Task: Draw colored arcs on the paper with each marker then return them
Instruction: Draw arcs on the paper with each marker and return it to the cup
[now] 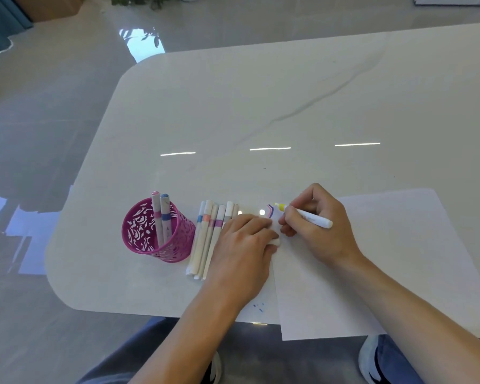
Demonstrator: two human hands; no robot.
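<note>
Marker (pixel 313 219), yellow-tipped, sits pinched in right grip (pixel 320 231); left grip (pixel 244 239) clasps white cap (pixel 275 242).

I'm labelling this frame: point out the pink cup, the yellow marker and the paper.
pink cup (pixel 178 245), head view, patterned outer wall.
yellow marker (pixel 313 218), head view, white barrel.
paper (pixel 385 259), head view, bare middle.
</note>
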